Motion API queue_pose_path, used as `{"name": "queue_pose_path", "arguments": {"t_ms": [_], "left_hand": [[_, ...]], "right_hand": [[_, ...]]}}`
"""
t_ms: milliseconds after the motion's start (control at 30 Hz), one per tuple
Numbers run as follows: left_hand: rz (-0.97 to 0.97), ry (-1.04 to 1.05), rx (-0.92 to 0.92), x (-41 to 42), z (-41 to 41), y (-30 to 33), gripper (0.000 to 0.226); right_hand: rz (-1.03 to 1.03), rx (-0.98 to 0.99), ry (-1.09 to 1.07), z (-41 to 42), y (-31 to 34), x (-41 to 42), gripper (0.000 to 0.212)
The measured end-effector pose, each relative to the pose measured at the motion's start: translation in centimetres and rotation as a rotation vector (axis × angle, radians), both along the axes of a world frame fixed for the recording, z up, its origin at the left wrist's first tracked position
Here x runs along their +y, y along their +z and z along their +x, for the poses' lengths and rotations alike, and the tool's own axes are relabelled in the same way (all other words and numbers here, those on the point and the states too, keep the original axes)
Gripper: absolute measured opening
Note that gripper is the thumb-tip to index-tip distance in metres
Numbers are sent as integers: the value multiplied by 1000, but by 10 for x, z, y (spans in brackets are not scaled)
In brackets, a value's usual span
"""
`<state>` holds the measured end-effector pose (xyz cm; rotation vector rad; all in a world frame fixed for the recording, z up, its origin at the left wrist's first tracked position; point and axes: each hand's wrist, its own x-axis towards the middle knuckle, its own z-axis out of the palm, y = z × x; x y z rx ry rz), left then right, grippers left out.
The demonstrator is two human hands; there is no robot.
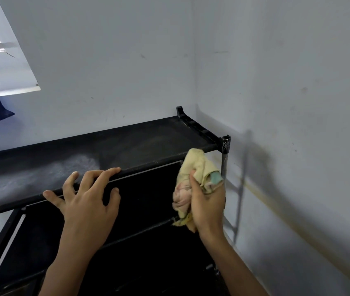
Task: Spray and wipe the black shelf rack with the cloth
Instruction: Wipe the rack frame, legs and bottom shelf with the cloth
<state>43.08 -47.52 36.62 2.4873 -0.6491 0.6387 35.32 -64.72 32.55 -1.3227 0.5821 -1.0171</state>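
Left hand (88, 195) fingers spread on dusty black shelf rack (110, 150) front edge, right hand (207, 201) gripping crumpled pale yellow cloth (197, 167) beside corner post (225, 154), grey-white walls (276, 82)

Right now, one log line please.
left hand resting on rack top edge | right hand gripping cloth by front post | top dusty

No legible text, only illegible scratches.
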Motion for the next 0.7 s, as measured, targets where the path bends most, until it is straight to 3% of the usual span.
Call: {"name": "queue_pose_path", "arguments": {"t_ms": [133,233,333,433,500,700], "left_hand": [[-2,-1,-4,0,-1,-1,39],[-18,-1,-5,0,-1,0,39],[-17,-2,-7,0,-2,0,39],[-20,-2,-11,-1,-2,0,39],[-19,0,-9,0,-2,0,39],[-34,-13,-19,0,-2,-1,40]], "right_hand": [[-97,55,231,-15,1,13,14],[38,-43,-28,-10,9,-10,7],[71,44,-176,-1,11,-18,16],[-156,119,10,-6,6,3,13],[-327,150,96,-12,7,13,23],[-406,266,-249,-20,34,-21,30]]}}
